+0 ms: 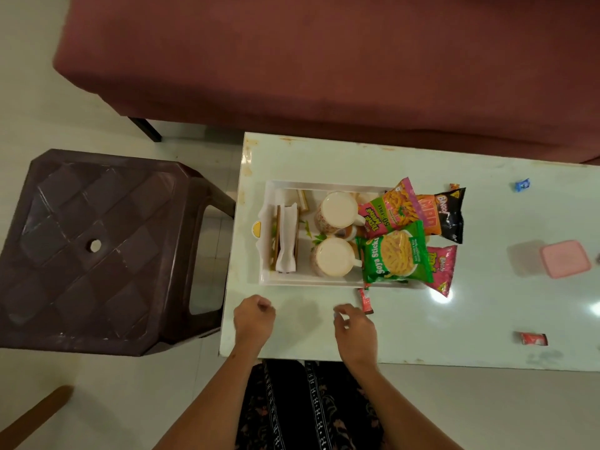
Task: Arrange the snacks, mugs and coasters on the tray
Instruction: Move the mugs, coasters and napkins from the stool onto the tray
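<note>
The white tray [324,185] sits on the pale surface [487,319] just beyond both hands, near the surface's left end. Inside it, two mugs [337,209] stand side by side in the middle, a wooden holder with white napkins [287,237] to their left, and snack packets heaped over the right end, some spilling past the rim.

The green packet [394,254] reads "Soya Sticks"; the pink-and-green one [386,209] above it shows "50% FREE" (its main name is too tilted to read surely). The black-and-orange packet [443,212] carries "BINGO!" and "MAD", and a pink packet [441,269] also shows "BINGO".

The left hand [253,319] hovers over the surface with a loosely curled grip, fingers folded in, holding nothing visible. The right hand [355,329] has its grip half closed, fingertips bent down toward the surface; whether it holds anything I cannot tell. A small red sachet [365,300] lies just beside its fingers, between the hand and the tray's near edge.
</note>
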Demonstrator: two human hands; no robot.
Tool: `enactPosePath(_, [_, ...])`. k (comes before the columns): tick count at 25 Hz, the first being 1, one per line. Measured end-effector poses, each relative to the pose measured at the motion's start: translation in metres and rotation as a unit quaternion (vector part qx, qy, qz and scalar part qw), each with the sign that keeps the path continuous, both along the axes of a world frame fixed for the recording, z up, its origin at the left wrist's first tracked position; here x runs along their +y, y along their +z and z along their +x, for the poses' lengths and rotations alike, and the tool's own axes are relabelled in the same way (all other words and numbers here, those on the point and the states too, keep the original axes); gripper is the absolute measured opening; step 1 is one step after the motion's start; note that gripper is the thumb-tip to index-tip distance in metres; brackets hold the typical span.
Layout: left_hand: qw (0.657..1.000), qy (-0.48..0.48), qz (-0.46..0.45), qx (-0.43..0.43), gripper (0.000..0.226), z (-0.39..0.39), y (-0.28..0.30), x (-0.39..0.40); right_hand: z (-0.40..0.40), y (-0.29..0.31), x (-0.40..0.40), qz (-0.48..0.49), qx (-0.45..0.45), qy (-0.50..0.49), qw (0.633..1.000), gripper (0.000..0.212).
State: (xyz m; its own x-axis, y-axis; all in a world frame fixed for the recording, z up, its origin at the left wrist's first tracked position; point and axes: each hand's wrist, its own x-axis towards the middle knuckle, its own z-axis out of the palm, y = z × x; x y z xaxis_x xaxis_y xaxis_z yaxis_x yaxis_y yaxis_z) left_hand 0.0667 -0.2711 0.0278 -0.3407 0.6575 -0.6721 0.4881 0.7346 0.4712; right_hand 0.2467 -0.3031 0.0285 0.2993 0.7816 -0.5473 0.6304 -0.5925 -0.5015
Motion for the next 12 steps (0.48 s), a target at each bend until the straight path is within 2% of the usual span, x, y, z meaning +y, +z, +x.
enactPosePath(4, [1.0, 0.007, -0.004, 0.019, 0.016, 0.01, 0.009, -0.005, 0.101, -0.006, -0.022, -0.08, -0.056, -0.181, 0.979, 0.018])
enactPosePath(6, [0.999, -0.003, 0.02, 0.038, 0.016, 0.015, 0.011, 0.005, 0.155, -0.008, -0.016, -0.111, -0.004, -0.306, 0.946, 0.02])
enactPosePath(8, [0.996, -0.003, 0.055, 0.067, 0.017, 0.016, 0.013, 0.019, 0.205, -0.004, 0.003, -0.093, 0.08, -0.389, 0.913, 0.012])
enactPosePath(10, [0.992, 0.016, 0.076, 0.096, 0.016, 0.008, 0.018, 0.034, 0.241, 0.001, 0.031, -0.071, 0.132, -0.433, 0.889, 0.015])
enactPosePath(12, [0.987, 0.005, 0.08, 0.14, 0.014, -0.001, 0.018, 0.049, 0.266, 0.002, 0.06, -0.046, 0.148, -0.432, 0.888, 0.018])
